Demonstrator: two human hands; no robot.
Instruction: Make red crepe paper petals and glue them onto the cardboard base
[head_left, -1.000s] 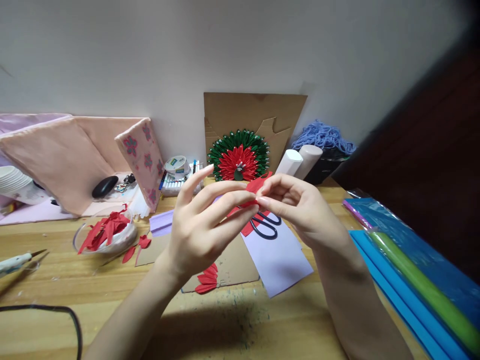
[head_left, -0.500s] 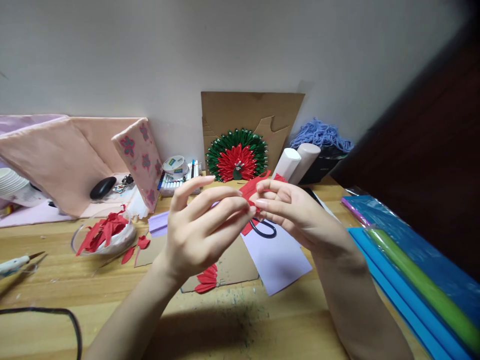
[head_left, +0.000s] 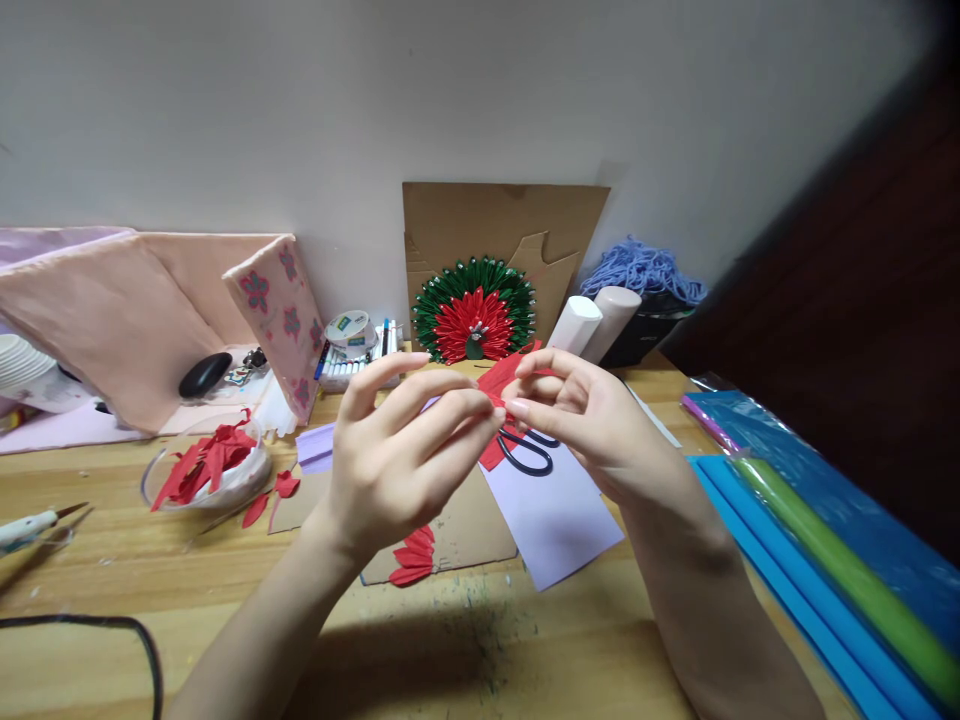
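My left hand (head_left: pixel 409 460) and my right hand (head_left: pixel 581 415) meet in front of me above the desk, thumbs and fingertips pinched close together. Whatever is between them is too small and hidden to make out against the red crepe paper (head_left: pixel 499 380) behind. Scissors with dark loop handles (head_left: pixel 529 462) lie just beyond my fingers, over a sheet of lilac paper (head_left: pixel 559 525). Below my left hand is a cardboard piece (head_left: pixel 476 525), with a fan of red paper petals (head_left: pixel 414 556) on its near edge.
At left are a clear bowl (head_left: pixel 255 465) with red paper scraps (head_left: pixel 206 465), loose red petals (head_left: pixel 255 512), a glue gun (head_left: pixel 30 530) and a black cable (head_left: pixel 90 622). A peacock picture (head_left: pixel 476 315) leans at the back. Rolled coloured sheets (head_left: pixel 840 560) lie at right.
My right hand has shifted slightly left and its fingers have curled in, showing more of the scissors' handles. My left hand has barely moved.
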